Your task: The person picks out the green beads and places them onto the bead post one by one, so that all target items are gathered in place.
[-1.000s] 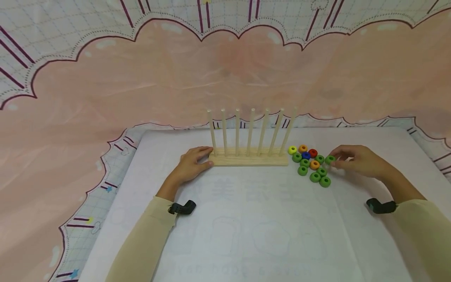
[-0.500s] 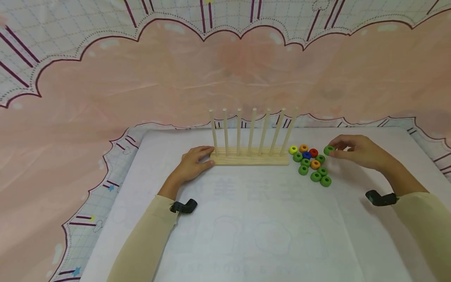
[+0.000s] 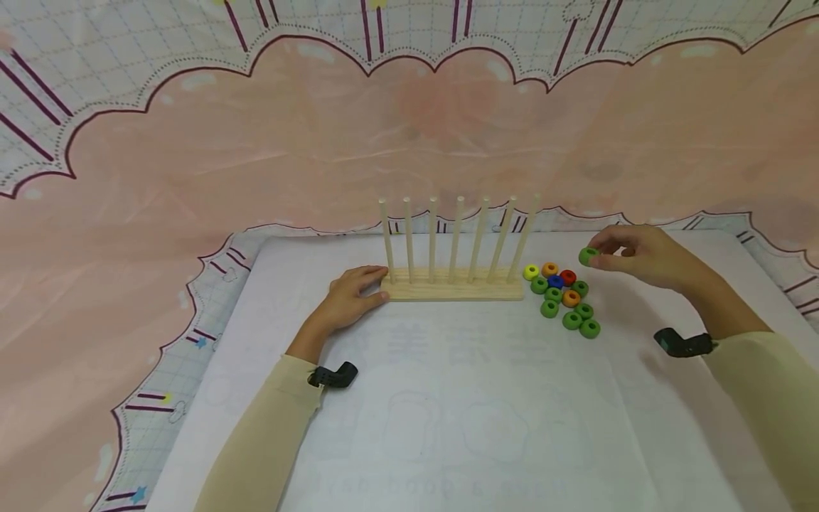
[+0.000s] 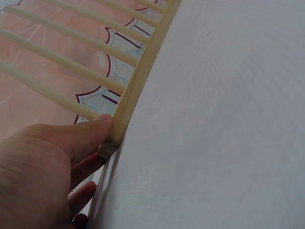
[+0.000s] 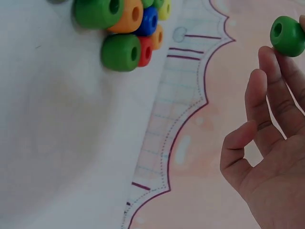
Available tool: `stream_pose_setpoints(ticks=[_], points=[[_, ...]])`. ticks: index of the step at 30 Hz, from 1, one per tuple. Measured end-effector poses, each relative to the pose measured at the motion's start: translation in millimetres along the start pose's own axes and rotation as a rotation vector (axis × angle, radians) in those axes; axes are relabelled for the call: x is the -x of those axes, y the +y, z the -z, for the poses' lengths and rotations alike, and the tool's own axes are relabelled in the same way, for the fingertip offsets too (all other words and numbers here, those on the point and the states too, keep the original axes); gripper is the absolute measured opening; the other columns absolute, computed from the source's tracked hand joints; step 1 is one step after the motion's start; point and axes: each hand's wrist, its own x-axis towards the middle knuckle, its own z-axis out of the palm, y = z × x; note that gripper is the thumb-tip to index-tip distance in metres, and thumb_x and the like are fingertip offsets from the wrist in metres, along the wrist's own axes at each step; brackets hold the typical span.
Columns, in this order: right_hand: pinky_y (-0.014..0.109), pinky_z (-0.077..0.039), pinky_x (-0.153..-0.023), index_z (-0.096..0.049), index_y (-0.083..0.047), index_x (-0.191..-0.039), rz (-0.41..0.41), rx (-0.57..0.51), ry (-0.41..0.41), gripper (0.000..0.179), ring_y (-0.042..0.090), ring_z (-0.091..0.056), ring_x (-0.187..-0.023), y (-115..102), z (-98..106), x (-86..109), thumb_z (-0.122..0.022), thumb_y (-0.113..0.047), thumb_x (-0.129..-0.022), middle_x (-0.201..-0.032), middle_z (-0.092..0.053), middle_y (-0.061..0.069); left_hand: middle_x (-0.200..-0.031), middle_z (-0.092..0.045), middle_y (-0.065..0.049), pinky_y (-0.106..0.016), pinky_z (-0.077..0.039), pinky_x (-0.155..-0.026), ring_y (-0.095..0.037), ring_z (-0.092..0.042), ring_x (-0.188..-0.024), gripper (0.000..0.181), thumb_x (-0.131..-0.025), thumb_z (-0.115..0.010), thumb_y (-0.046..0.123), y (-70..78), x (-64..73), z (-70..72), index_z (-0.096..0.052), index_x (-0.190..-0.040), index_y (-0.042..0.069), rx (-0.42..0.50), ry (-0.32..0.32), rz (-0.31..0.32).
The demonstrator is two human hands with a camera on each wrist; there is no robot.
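A pale wooden base (image 3: 454,290) with a row of upright pegs (image 3: 432,242) stands on the white table. My left hand (image 3: 348,297) grips the base's left end between thumb and fingers; in the left wrist view the thumb (image 4: 97,128) presses on its edge beside the end peg. My right hand (image 3: 646,257) pinches a green bead (image 3: 588,257) above the table, to the right of the pegs. In the right wrist view that green bead (image 5: 287,36) sits at the fingertips with its hole showing. No beads are on the pegs.
Loose beads lie right of the base: several green ones (image 3: 590,328), two orange (image 3: 571,299), one red (image 3: 567,277), one blue (image 3: 555,282) and one yellow (image 3: 530,272). A patterned pink cloth (image 3: 409,142) hangs behind the white table (image 3: 448,427).
My right hand has lifted the green bead up off the table, away from the other beads and slightly leftward. My left hand stays on the base.
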Motion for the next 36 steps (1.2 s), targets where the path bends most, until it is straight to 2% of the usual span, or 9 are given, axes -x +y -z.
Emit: stream_pose_setpoints(ticks=[8, 15, 22, 28, 36], points=[[0.032, -0.048, -0.080, -0.066, -0.010, -0.126, 0.006, -0.009, 0.012, 0.043, 0.025, -0.052, -0.107, -15, 0, -5.6, -0.071, -0.041, -0.096, -0.120, -0.065, 0.011, -0.161, -0.042, -0.011, -0.062, -0.016, -0.117, -0.036, -0.027, -0.153, 0.062, -0.099, -0.066, 0.034, -2.8, -0.6, -1.0, -0.047, -0.154, 0.014, 0.006, 0.005, 0.000], [0.027, -0.048, -0.071, -0.070, -0.011, -0.118, 0.083, 0.002, 0.086, 0.032, 0.024, -0.052, -0.093, -24, 5, -8.2, -0.075, -0.032, -0.094, -0.104, -0.066, 0.008, -0.161, -0.042, -0.010, -0.062, -0.016, -0.118, -0.035, -0.027, -0.153, 0.061, -0.100, -0.066, 0.035, -1.1, -1.2, -3.1, -0.047, -0.154, 0.014, 0.003, 0.005, -0.001], [0.026, -0.045, -0.065, -0.071, -0.012, -0.116, 0.134, 0.007, 0.142, 0.030, 0.024, -0.049, -0.088, -38, 11, -13.0, -0.076, -0.031, -0.093, -0.095, -0.058, 0.006, -0.161, -0.042, -0.011, -0.062, -0.016, -0.118, -0.036, -0.028, -0.153, 0.062, -0.099, -0.066, 0.034, -0.1, 1.2, -2.7, -0.046, -0.154, 0.013, 0.003, 0.012, 0.001], [0.026, -0.045, -0.062, -0.071, -0.012, -0.118, 0.139, 0.001, 0.175, 0.034, 0.026, -0.048, -0.093, -57, 16, -20.5, -0.076, -0.034, -0.093, -0.093, -0.051, 0.009, -0.161, -0.042, -0.011, -0.062, -0.015, -0.118, -0.036, -0.027, -0.153, 0.062, -0.099, -0.066, 0.034, -0.6, 1.4, -2.0, -0.046, -0.154, 0.014, 0.008, 0.008, 0.006], [0.028, -0.042, -0.058, -0.073, -0.014, -0.110, 0.186, 0.003, 0.218, 0.031, 0.024, -0.046, -0.092, -80, 21, -31.5, -0.077, -0.038, -0.091, -0.089, -0.050, 0.008, -0.161, -0.042, -0.011, -0.062, -0.015, -0.118, -0.036, -0.028, -0.153, 0.062, -0.099, -0.066, 0.035, 0.2, 1.1, -0.6, -0.047, -0.154, 0.014, 0.003, 0.006, 0.003]])
